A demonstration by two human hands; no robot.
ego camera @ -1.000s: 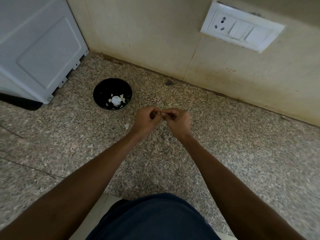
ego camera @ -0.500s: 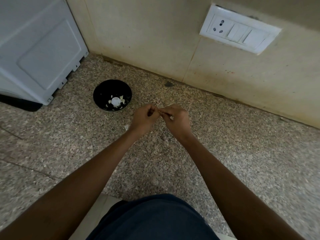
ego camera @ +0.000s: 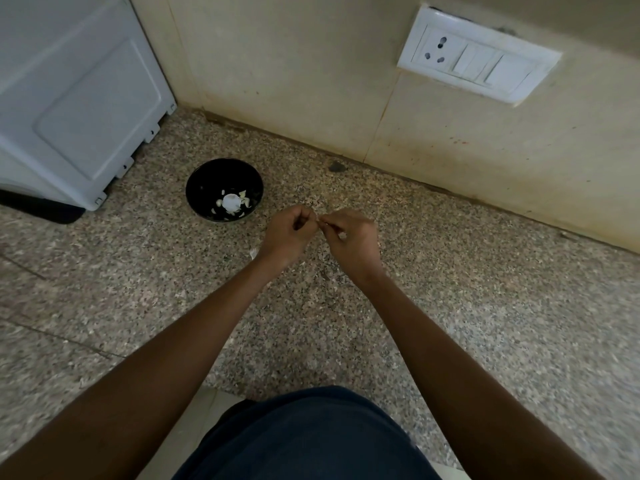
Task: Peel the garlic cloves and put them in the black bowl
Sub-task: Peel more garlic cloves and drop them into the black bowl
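You are working over the speckled stone countertop (ego camera: 450,306), which runs back to the tiled wall (ego camera: 311,81) at its far edge, with a white appliance (ego camera: 76,98) filling the far-left corner. The black bowl (ego camera: 201,181) stands on the countertop just in front of that appliance, a little in from the far edge, and pale garlic pieces (ego camera: 231,202) lie in its bottom. Your two hands meet above the middle of the countertop, to the right of the bowl and nearer to you. Your left hand (ego camera: 289,230) is curled, fingertips drawn toward the thumb, and your right hand (ego camera: 353,237) is curled the same way; their tips come together at a small pale bit (ego camera: 319,220), probably the clove being peeled, though it is too small to tell which hand grips it or how its long axis runs. What matters for the drop is that the bowl lies to the left and slightly farther back from the meeting point, so your left hand is the nearer one and has the shorter, unobstructed path to the rim. A scrap of peel (ego camera: 254,252) lies on the countertop by your left wrist.
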